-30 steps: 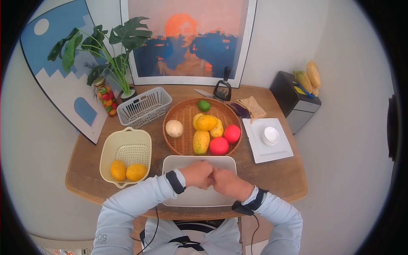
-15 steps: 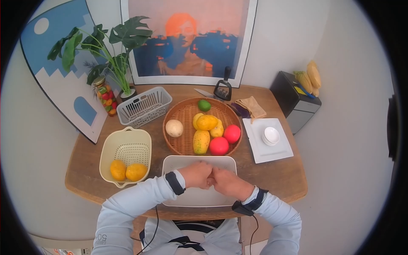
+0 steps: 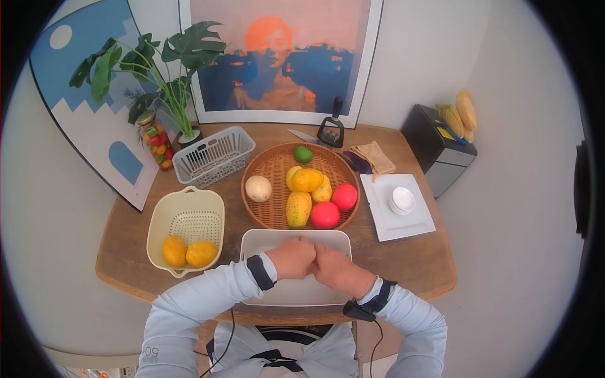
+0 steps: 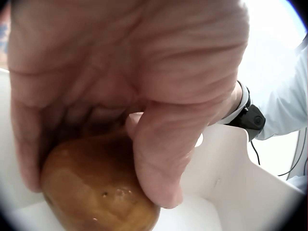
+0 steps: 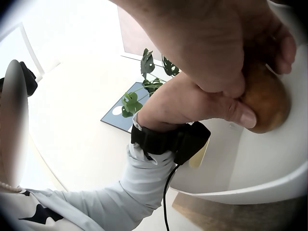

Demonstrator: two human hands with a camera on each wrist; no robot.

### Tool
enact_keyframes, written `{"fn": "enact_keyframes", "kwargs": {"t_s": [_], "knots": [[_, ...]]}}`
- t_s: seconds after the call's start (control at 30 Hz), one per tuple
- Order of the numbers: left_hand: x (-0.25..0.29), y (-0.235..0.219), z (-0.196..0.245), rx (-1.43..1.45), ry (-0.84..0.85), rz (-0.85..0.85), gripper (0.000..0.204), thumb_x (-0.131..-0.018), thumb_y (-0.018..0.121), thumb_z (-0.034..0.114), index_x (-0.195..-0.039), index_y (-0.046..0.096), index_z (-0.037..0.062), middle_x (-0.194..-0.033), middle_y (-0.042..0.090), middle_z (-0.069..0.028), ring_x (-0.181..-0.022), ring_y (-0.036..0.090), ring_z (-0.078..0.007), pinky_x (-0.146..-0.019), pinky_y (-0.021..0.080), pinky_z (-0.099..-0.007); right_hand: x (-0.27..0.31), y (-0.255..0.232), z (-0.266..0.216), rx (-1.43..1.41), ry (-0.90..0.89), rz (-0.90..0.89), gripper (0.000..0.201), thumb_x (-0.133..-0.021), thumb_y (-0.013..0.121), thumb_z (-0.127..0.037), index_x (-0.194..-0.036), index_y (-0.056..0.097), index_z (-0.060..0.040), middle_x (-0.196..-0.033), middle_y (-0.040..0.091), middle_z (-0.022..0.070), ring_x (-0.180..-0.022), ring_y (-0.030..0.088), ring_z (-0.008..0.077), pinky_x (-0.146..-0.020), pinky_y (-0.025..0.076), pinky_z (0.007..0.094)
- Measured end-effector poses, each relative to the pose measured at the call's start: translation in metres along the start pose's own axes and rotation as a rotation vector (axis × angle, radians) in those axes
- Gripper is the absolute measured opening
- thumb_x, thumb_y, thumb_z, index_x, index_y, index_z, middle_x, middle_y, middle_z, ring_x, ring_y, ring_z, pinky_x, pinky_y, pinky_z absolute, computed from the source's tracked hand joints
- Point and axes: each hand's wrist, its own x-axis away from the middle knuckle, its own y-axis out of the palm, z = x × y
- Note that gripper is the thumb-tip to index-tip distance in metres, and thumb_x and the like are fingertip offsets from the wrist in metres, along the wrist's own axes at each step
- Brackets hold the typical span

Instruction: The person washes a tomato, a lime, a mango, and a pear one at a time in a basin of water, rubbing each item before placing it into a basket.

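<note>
My left hand [image 3: 292,258] and right hand [image 3: 343,272] meet over a white rectangular basin [image 3: 296,296] at the table's front. Between them is an orange-yellow mango [image 4: 103,187], hidden beneath the hands in the head view. In the left wrist view, the left fingers and thumb curl round it from above. The right wrist view shows the left thumb lying along the mango [image 5: 267,101], while the right fingers curl over its upper end. The fruit is held low, close to the basin's bottom and walls.
To the left, a cream colander [image 3: 189,217] holds two mangoes. Behind the basin stands a wicker basket [image 3: 252,217] of fruit. A white square plate [image 3: 413,230] with small bowls is at right. Farther back are a grey basket [image 3: 214,160], a knife [image 3: 302,136] and a black-handled tool [image 3: 336,129].
The hands stay together over the basin with only slight finger and wrist movement. The things on the table have not moved.
</note>
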Motion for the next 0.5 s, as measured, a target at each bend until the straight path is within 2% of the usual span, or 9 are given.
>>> {"fn": "enact_keyframes", "kwargs": {"t_s": [0.13, 0.23, 0.33, 0.43, 0.5], "knots": [[-0.003, 0.004, -0.006, 0.184, -0.045, -0.01, 0.038, -0.071, 0.078, 0.019, -0.095, 0.062, -0.0054, -0.09, 0.064, -0.0215, -0.093, 0.061, -0.0403, -0.09, 0.047, -0.0468, -0.001, 0.001, 0.0, -0.029, -0.044, 0.027, 0.03, -0.09, 0.055, -0.014, -0.112, 0.052, 0.0056, -0.107, 0.062, 0.0307, -0.101, 0.059, 0.0468, -0.086, 0.048, 0.0503], [0.002, -0.009, 0.003, 0.298, -0.16, -0.021, 0.044, -0.072, 0.078, 0.02, -0.1, 0.06, -0.0073, -0.09, 0.063, -0.0238, -0.094, 0.061, -0.0415, -0.09, 0.048, -0.0468, -0.001, 0.0, -0.002, -0.028, -0.043, -0.011, 0.028, -0.09, 0.054, -0.012, -0.112, 0.052, 0.0051, -0.106, 0.062, 0.0308, -0.1, 0.059, 0.0465, -0.086, 0.048, 0.0503], [0.008, -0.006, 0.002, 0.126, 0.008, 0.097, 0.041, -0.072, 0.077, 0.019, -0.098, 0.058, -0.0072, -0.089, 0.063, -0.0253, -0.089, 0.062, -0.0419, -0.084, 0.05, -0.0458, 0.004, -0.017, -0.014, 0.042, -0.058, -0.131, 0.028, -0.09, 0.054, -0.011, -0.112, 0.052, 0.005, -0.106, 0.062, 0.0308, -0.1, 0.059, 0.0461, -0.084, 0.048, 0.0505], [0.004, -0.003, 0.001, 0.079, 0.002, 0.101, 0.041, -0.072, 0.078, 0.02, -0.097, 0.059, -0.0067, -0.095, 0.063, -0.025, -0.092, 0.062, -0.041, -0.084, 0.051, -0.045, 0.002, -0.003, 0.001, -0.004, 0.0, -0.033, 0.028, -0.089, 0.056, -0.01, -0.113, 0.052, 0.0043, -0.105, 0.062, 0.03, -0.098, 0.06, 0.0462, -0.083, 0.049, 0.0501], [0.0, -0.008, 0.0, 0.16, -0.063, 0.006, 0.041, -0.071, 0.078, 0.019, -0.098, 0.059, -0.0058, -0.1, 0.062, -0.0241, -0.097, 0.06, -0.0402, -0.086, 0.049, -0.0449, 0.002, 0.005, 0.006, 0.041, -0.143, 0.066, 0.026, -0.087, 0.056, -0.009, -0.109, 0.053, 0.0052, -0.096, 0.062, 0.0274, -0.092, 0.061, 0.0455, -0.082, 0.049, 0.05]]}}
